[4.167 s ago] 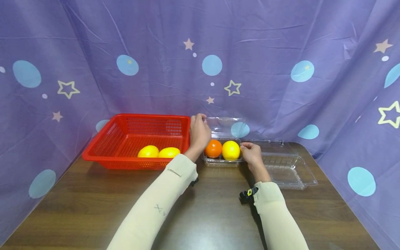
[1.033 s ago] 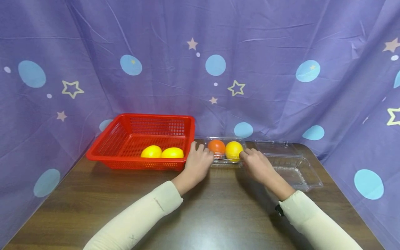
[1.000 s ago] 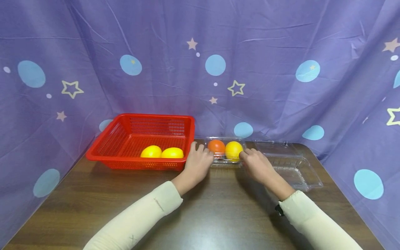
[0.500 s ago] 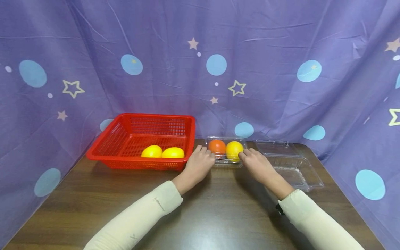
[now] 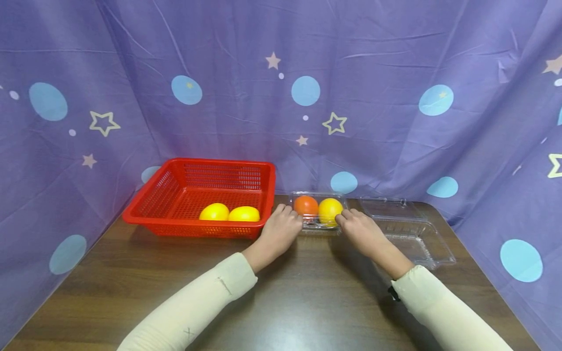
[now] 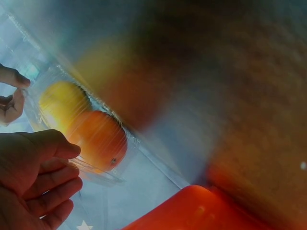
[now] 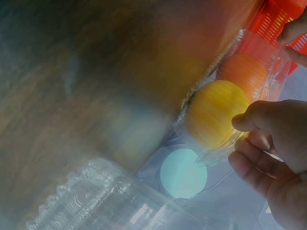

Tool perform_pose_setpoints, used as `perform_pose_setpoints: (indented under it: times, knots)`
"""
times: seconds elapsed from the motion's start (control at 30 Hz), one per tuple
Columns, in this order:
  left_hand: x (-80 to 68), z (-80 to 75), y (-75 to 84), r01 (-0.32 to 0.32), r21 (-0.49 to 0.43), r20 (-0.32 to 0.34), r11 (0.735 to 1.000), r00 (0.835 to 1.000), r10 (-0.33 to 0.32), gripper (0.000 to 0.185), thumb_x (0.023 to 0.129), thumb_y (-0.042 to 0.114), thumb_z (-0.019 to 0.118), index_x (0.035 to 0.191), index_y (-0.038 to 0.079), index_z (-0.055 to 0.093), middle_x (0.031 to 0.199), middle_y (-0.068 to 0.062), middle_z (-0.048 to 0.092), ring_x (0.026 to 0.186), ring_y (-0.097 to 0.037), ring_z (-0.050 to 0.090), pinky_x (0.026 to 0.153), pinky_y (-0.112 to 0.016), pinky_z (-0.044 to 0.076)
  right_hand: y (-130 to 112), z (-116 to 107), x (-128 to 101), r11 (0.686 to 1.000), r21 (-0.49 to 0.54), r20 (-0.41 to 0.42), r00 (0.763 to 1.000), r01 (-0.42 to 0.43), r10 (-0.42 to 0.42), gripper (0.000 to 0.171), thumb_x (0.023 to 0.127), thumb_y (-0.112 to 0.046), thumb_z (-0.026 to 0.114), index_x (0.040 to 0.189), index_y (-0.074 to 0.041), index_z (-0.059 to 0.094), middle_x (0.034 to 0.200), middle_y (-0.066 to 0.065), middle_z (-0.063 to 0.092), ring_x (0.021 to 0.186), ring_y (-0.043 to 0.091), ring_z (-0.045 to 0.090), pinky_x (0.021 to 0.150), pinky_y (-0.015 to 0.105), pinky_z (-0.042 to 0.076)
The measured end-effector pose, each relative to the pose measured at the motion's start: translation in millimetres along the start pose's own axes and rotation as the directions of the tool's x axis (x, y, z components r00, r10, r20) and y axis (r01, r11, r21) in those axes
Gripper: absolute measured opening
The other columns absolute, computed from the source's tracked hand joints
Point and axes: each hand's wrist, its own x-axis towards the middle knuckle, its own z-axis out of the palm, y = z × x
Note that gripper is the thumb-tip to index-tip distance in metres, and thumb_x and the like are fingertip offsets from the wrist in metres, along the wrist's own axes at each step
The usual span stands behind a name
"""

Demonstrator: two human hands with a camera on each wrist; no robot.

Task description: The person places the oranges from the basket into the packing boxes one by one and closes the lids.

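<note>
A clear plastic clamshell box [image 5: 319, 229] stands on the table with its lid down. Inside are a round orange fruit [image 5: 306, 206] on the left and a round yellow fruit [image 5: 330, 211] on the right. My left hand [image 5: 281, 229] pinches the box's front left edge; the thumb and curled fingers show at that edge in the left wrist view [image 6: 43, 172]. At the front right corner my right hand [image 5: 361, 234] pinches the edge between thumb and fingers, beside the yellow fruit in the right wrist view [image 7: 278, 148].
To the left stands a red slotted basket [image 5: 197, 229] with two yellow fruits [image 5: 214, 212] near its front wall. On the right an open clear clamshell box [image 5: 410, 243] lies with its lid back. A purple curtain [image 5: 246, 107] hangs behind the brown table [image 5: 290, 302].
Over four seconds the raised lid has come down over the fruit, and my left hand has moved from the lid to the front left edge. The left fingers have curled in since a second ago.
</note>
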Motion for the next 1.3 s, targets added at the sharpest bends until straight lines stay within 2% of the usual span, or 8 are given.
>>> perform_pose_setpoints:
  times: [0.17,0.37,0.6,0.97,1.3]
  knots:
    - [0.0,-1.4,-0.3,-0.001,-0.008,-0.001,1.000,1.000,0.001,0.012,0.087,0.004,0.071,0.080,0.011,0.079,0.072,-0.002,0.070,0.071,-0.022,0.062,0.072,-0.035,0.045,1.1,-0.4,0.4,1.000,0.013,-0.006,1.000,0.009,-0.009,0.022,0.076,0.014,0.071,0.083,-0.003,0.060,0.077,0.007,0.057,0.068,0.025,0.052,0.059,0.037,0.049]
    - [0.0,-2.4,-0.2,-0.004,0.000,0.002,1.000,1.000,0.004,0.013,0.086,0.004,0.072,0.079,0.012,0.079,0.071,-0.001,0.070,0.070,-0.021,0.062,0.073,-0.034,0.045,3.7,1.3,-0.5,0.999,0.042,-0.017,1.000,0.024,-0.023,0.023,0.071,0.014,0.069,0.084,-0.003,0.059,0.077,0.009,0.057,0.068,0.026,0.052,0.058,0.037,0.048]
    - [0.4,-2.4,-0.9,-0.008,-0.011,0.004,1.000,1.000,0.008,0.013,0.085,0.004,0.072,0.078,0.013,0.078,0.071,-0.001,0.070,0.070,-0.021,0.062,0.074,-0.034,0.045,4.5,3.6,0.2,0.999,0.029,-0.060,0.997,0.043,-0.041,0.029,0.066,0.013,0.076,0.082,-0.004,0.058,0.076,0.007,0.056,0.066,0.024,0.051,0.056,0.036,0.048]
    - [0.2,1.4,0.0,-0.026,0.005,-0.017,1.000,1.000,0.027,0.012,0.084,0.003,0.073,0.078,0.012,0.079,0.069,-0.001,0.069,0.068,-0.020,0.063,0.071,-0.034,0.045,2.9,2.4,0.7,0.999,0.008,-0.023,0.998,0.051,-0.051,0.031,0.065,0.008,0.080,0.084,-0.003,0.058,0.077,0.007,0.056,0.067,0.025,0.053,0.059,0.036,0.050]
    - [-0.6,4.1,-0.6,-0.029,0.025,-0.050,0.999,0.998,0.030,0.008,0.081,0.004,0.073,0.079,0.011,0.077,0.069,-0.002,0.066,0.068,-0.022,0.060,0.069,-0.034,0.044,4.1,3.8,-1.2,0.998,0.023,-0.030,0.998,0.054,-0.053,0.030,0.066,0.010,0.078,0.083,-0.003,0.057,0.076,0.007,0.055,0.066,0.024,0.052,0.057,0.035,0.050]
